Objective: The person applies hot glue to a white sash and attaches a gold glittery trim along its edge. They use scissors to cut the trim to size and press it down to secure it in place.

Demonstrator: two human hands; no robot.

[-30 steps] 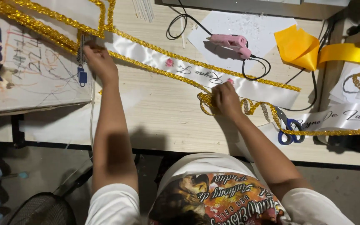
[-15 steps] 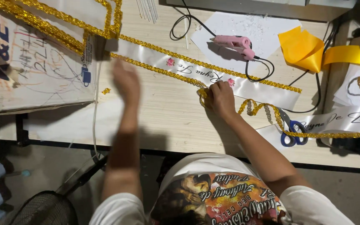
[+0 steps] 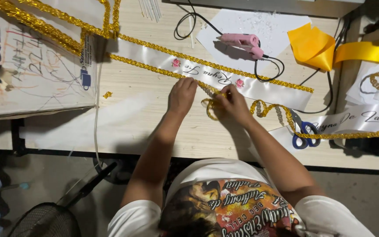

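Observation:
A white satin sash (image 3: 207,72) with gold sequin trim along both edges lies diagonally across the wooden table (image 3: 145,131). My left hand (image 3: 181,95) presses its fingertips on the sash's near gold edge. My right hand (image 3: 232,103) pinches a loose curl of gold trim (image 3: 268,109) next to the same edge. The two hands are almost touching.
A pink glue gun (image 3: 242,42) rests on white paper behind the sash. Blue-handled scissors (image 3: 301,131) lie to the right under the gold trim. Yellow ribbon (image 3: 316,46) and another white sash (image 3: 356,120) sit at far right. A scribbled cardboard box (image 3: 27,70) fills the left.
My left hand left the far-left end of the sash by the box and moved right, landing beside my right hand. My right hand stayed on the gold trim.

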